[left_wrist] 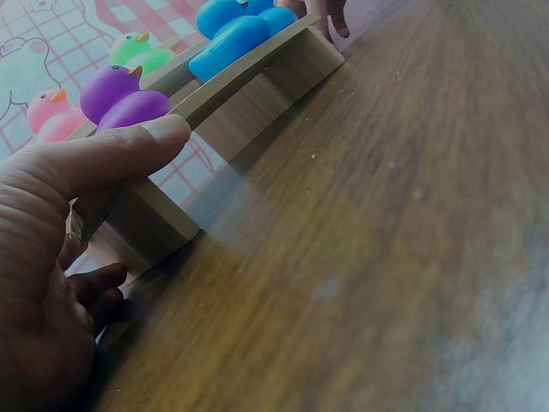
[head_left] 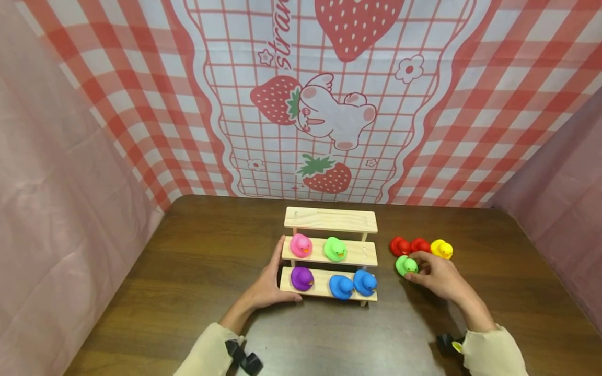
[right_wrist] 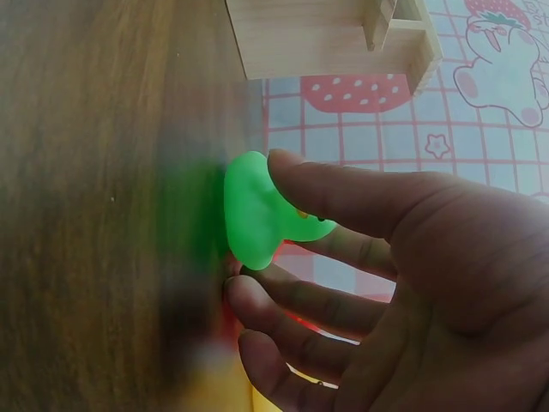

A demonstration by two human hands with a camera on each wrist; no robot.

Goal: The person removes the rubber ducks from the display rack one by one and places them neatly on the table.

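A three-step wooden display stand (head_left: pixel 331 219) stands mid-table. My left hand (head_left: pixel 268 284) holds its left end, the thumb lying along the front edge of the bottom step in the left wrist view. On the middle step sit a pink rubber duck (head_left: pixel 301 245) and a green rubber duck (head_left: pixel 335 249). The bottom step bears a purple duck (head_left: pixel 301 279) at left and two blue ducks (head_left: pixel 341 286) close together at right. Right of the stand, my right hand (head_left: pixel 439 274) pinches another green rubber duck (right_wrist: pixel 251 210) between thumb and fingers, low over the table.
Two red ducks (head_left: pixel 400 246) and a yellow duck (head_left: pixel 441 249) stand in a row on the brown table (head_left: pixel 197 261), just beyond my right hand. A strawberry-print checked cloth (head_left: pixel 226 130) hangs behind the table, with pink curtains (head_left: pixel 61 209) at the sides.
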